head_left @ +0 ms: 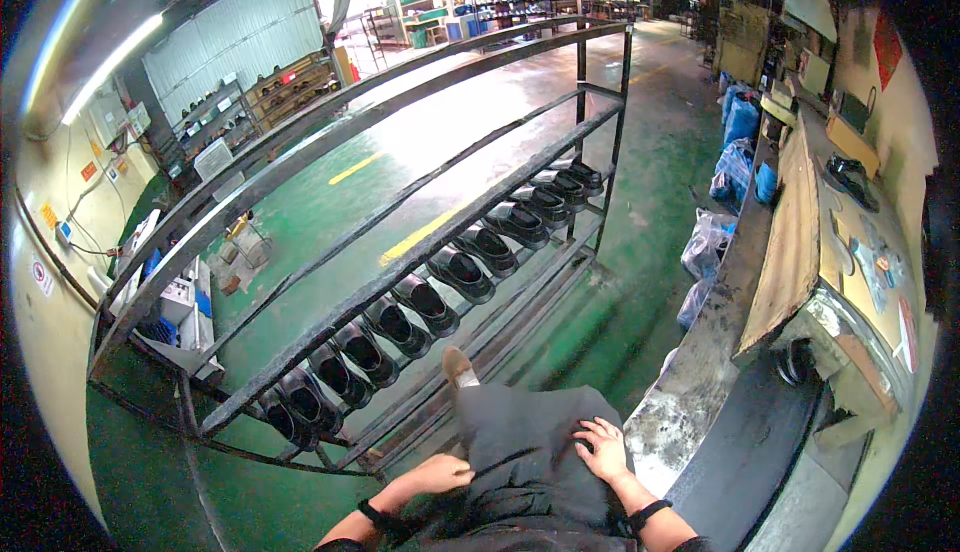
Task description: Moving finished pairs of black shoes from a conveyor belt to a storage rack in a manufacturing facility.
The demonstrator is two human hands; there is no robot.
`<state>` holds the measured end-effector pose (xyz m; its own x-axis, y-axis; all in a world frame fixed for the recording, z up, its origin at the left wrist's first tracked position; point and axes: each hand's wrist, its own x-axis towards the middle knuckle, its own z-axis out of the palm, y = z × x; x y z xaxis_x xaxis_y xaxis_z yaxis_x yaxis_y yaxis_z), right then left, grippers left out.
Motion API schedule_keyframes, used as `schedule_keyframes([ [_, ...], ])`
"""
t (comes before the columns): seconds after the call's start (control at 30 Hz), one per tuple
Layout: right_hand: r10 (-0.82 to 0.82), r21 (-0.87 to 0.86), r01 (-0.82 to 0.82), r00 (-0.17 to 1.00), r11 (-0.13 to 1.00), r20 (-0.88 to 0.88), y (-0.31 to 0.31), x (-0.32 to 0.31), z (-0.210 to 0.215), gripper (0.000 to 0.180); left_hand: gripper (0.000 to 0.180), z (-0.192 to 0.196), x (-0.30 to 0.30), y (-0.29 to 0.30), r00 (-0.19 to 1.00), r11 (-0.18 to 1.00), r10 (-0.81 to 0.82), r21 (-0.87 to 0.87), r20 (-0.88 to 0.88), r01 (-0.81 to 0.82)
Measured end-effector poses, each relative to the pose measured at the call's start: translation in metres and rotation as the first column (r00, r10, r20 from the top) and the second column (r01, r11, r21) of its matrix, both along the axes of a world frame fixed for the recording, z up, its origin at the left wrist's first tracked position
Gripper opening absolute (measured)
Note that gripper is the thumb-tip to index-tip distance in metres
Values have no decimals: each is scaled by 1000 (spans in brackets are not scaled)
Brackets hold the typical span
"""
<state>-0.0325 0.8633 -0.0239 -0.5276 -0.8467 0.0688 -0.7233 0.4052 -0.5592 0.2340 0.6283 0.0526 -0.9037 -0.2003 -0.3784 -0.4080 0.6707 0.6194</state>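
Observation:
My left hand (437,474) rests on my left thigh with its fingers curled loosely, holding nothing. My right hand (603,447) lies flat on my right thigh, fingers spread. Each wrist wears a dark band. I wear dark trousers (525,452), and one tan shoe (456,364) points toward a black metal rack (400,282). A row of several black shoes (462,272) stands on the rack's middle shelf, in front of me and out of reach of both hands.
A long worn workbench (790,242) with a black conveyor belt (745,452) runs along my right. Blue and clear plastic bags (735,167) lie on the green floor (640,252) beside it. Shelving and machines stand at the left wall and far back.

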Motion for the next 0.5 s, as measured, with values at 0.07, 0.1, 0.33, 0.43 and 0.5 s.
schedule_keyframes([
  [0.07,2,4,-2,1000,1000,8,1,1,1,25,33,18,7,12,955,950,-296,106,-10,295],
  [0.1,11,10,-11,1000,1000,5,1,1,0,25,34,8,16,18,923,909,-383,169,-18,381],
  [0.33,-12,-2,12,1000,1000,6,1,1,-4,25,46,37,12,-17,965,953,13,-295,263,67],
  [0.43,10,15,-10,999,1000,-35,-2,1,1,27,25,32,-21,-47,887,869,288,-291,-361,-401],
  [0.5,8,44,-6,1000,999,-30,-4,0,0,29,20,23,-61,-61,830,836,329,-270,-451,-478],
])
